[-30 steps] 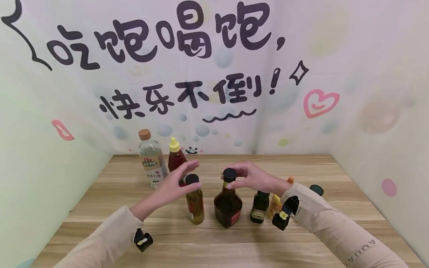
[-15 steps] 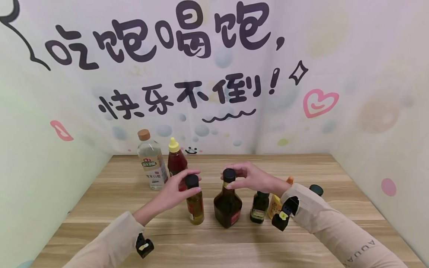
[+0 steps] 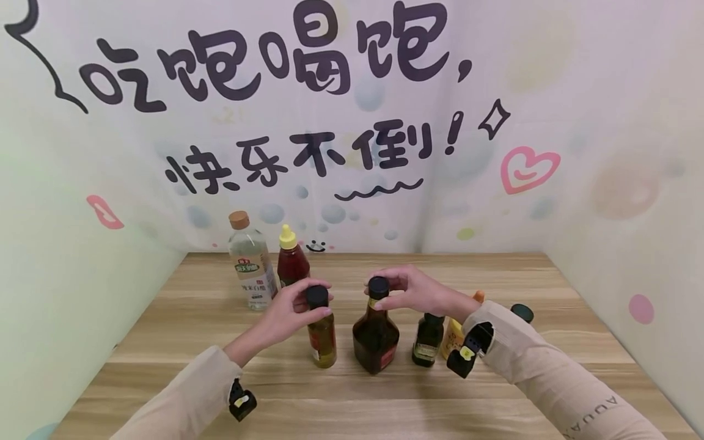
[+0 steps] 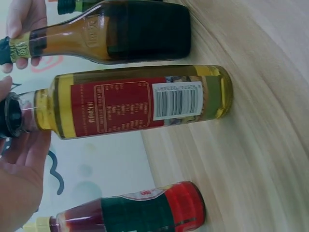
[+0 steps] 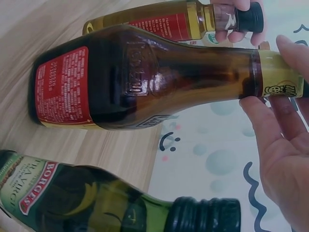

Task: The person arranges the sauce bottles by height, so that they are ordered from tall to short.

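My left hand [image 3: 280, 316] grips the neck of a slim bottle of yellow oil [image 4: 116, 104] with a black cap and red label. The bottle stands upright on the wooden table. To its right, my right hand [image 3: 415, 290] holds the yellow-banded neck of a dark brown sauce bottle [image 5: 140, 79] that widens toward its base. This one also stands on the table, with a small red label low on its side. Behind my left hand is a ketchup-like squeeze bottle [image 3: 293, 263] with a yellow nozzle, partly hidden.
A clear vinegar bottle [image 3: 253, 269] with a brown cap stands at the back left. Right of the sauce bottle is a green olive oil bottle [image 3: 428, 342]. A yellow container [image 3: 452, 337] and a dark green cap [image 3: 522, 313] are partly hidden by my right forearm.
My left hand has come down and right from beside the oil bottle, and its fingers have closed round the neck. My right hand stays at the sauce bottle's neck.
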Demonstrator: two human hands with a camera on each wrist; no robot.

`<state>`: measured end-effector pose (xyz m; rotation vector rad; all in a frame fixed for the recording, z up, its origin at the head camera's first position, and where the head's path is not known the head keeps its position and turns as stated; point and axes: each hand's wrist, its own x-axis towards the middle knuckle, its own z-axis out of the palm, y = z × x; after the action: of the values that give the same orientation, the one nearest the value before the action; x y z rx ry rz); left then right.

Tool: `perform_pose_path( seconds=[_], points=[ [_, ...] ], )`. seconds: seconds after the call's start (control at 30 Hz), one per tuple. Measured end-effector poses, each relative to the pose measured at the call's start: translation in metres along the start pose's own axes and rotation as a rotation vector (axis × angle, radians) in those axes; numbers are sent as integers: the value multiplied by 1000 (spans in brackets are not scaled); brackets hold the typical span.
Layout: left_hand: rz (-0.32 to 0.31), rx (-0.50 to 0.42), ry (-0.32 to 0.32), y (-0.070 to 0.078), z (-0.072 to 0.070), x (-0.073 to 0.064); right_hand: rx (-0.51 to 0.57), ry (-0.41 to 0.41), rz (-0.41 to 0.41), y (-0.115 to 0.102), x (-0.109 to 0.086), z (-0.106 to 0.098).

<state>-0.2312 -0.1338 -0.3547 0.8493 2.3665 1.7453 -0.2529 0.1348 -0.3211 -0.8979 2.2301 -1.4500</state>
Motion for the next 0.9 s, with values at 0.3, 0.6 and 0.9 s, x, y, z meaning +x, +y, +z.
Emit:
perform_pose_path(
  seconds=[0.3, 0.6, 0.9],
  points=[
    [24, -6, 13, -6, 1, 5, 17, 1, 18, -2, -2, -1],
    [20, 8, 18, -10, -4, 8, 58, 21, 98, -5, 0, 4],
    [9, -7, 5, -11, -4, 9, 117, 28, 163, -13, -2, 4]
  ],
)
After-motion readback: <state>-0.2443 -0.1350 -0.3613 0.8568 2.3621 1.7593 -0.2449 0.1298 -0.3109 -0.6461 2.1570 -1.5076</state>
